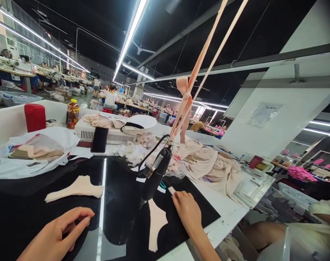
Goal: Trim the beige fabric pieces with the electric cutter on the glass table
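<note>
My left hand (63, 232) is over the black glossy table surface (121, 206), thumb and forefinger drawn together with nothing visible between them. A cream cut fabric piece (75, 189) lies just beyond it. My right hand (187, 210) pinches a small white strip (170, 190) above the right part of the black surface. Between my hands hangs a black hand-held tool (157, 174) with a thin tip, tied up by peach fabric straps (185, 96). A second cream piece (156, 224) lies beneath its tip. Beside the tool is a small green item (162, 185).
Behind the black surface stand a white plastic bag of fabric (42, 145), a phone (99, 140), a bottle (73, 114), a red case (34, 117) and a white vented box (86, 135). Beige garments (208, 159) are piled at right. A person (111, 98) sits farther back.
</note>
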The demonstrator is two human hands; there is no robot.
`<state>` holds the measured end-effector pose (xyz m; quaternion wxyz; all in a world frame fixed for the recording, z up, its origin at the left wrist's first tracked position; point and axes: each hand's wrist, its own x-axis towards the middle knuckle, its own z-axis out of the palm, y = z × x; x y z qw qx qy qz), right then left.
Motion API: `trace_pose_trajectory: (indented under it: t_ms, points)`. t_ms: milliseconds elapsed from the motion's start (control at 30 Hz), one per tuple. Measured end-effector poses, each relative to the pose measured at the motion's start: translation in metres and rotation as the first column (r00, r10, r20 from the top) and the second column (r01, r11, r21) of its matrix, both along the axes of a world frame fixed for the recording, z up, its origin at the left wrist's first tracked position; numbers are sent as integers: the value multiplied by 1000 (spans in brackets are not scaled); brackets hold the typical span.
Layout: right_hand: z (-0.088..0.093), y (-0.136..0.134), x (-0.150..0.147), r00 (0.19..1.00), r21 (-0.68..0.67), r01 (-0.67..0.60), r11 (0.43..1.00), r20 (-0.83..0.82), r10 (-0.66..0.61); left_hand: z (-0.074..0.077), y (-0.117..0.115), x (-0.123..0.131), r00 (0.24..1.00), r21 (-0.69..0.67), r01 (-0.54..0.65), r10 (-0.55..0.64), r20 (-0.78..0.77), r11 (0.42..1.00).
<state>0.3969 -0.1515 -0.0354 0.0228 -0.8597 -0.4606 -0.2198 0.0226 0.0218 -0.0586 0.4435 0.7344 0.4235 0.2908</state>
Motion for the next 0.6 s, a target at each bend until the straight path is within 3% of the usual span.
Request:
trace_pose_trajectory:
  t_ms: [200,600]
  points:
    - [2,3,-2,999,-105,24,994,-39,-29,0,0,0,1000,26,8,-7,-5,1000]
    - [5,2,1,980,-79,92,993,-169,-104,-12,9,-3,997,6,61,-61,-38,998]
